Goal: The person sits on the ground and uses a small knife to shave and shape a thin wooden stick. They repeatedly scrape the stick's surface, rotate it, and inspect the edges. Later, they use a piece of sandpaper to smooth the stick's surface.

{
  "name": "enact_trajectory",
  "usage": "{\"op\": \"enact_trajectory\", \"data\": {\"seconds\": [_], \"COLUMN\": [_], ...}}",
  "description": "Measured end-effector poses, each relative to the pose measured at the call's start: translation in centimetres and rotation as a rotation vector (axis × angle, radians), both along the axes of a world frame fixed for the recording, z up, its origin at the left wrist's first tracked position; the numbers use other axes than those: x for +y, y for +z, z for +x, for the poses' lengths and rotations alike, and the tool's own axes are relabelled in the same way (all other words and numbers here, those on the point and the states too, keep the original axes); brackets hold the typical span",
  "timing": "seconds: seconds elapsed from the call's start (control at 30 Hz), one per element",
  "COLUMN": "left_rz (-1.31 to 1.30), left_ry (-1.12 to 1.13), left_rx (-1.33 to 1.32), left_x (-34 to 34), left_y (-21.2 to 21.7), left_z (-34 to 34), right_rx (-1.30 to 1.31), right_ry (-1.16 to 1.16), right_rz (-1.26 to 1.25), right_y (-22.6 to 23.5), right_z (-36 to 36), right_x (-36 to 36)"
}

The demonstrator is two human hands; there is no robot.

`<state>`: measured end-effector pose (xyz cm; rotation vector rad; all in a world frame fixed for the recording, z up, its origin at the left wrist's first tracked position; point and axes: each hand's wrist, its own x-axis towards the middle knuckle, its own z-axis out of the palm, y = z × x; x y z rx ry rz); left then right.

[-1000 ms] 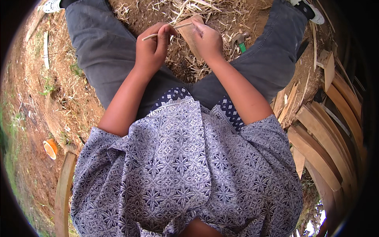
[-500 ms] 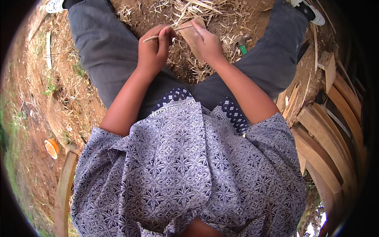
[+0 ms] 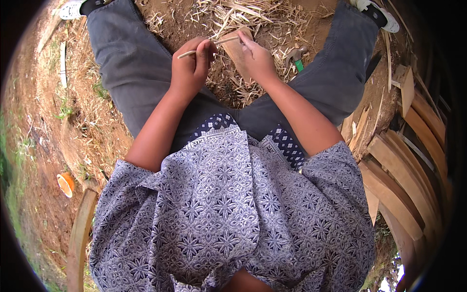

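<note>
At top centre of the frame, the left hand (image 3: 188, 67) was curled closed around a thin stick (image 3: 226, 40), one end jutting leftward; the right hand (image 3: 260, 62) apparently pinched its other end. It looked light, stiff, easily snapped, best held near both ends. Beneath lay a wooden board (image 3: 234, 52).

Both forearms (image 3: 163, 126) angle inward, left fingers (image 3: 193, 45) curled, right fingers (image 3: 247, 43) straighter and pinched.

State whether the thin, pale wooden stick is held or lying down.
Held: the stick pokes out both sides of the left hand, reaching the right hand.
</note>
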<state>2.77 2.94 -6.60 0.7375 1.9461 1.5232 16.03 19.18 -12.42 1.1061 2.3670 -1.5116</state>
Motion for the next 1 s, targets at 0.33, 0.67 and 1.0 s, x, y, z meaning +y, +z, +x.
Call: {"op": "enact_trajectory", "data": {"seconds": [0.33, 0.67, 1.0], "left_rz": [0.040, 0.056, 0.127], "left_ry": [-0.039, -0.042, -0.091], "left_rx": [0.093, 0.070, 0.256], "left_x": [0.1, -0.4, 0.4], "left_y": [-0.3, -1.0, -0.1], "left_z": [0.0, 0.3, 0.2], "right_rx": [0.291, 0.517, 0.144], "right_ry": [0.138, 0.143, -0.012], "right_rz": [0.154, 0.089, 0.064], "right_y": [4.4, 3.4, 1.2], "right_z": [-1.4, -1.1, -0.4], "right_x": [-3.4, -3.2, -1.2]}}
